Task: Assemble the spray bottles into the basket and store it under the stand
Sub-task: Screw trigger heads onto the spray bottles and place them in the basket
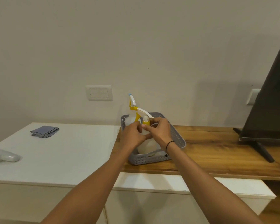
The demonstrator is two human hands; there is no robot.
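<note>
Grey basket [176, 135] holds the spray bottle [148, 143], its neck pinched by both hands' grip [146, 129].

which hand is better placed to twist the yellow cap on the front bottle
Right, probably. The right hand already has its fingers curled at the yellow cap of the front bottle in the basket, while the left hand grips lower at the neck to steady it.

Perforated grey plastic basket [176, 135], glossy grained wood stand [217, 151], folded cloth [44, 131]
</note>
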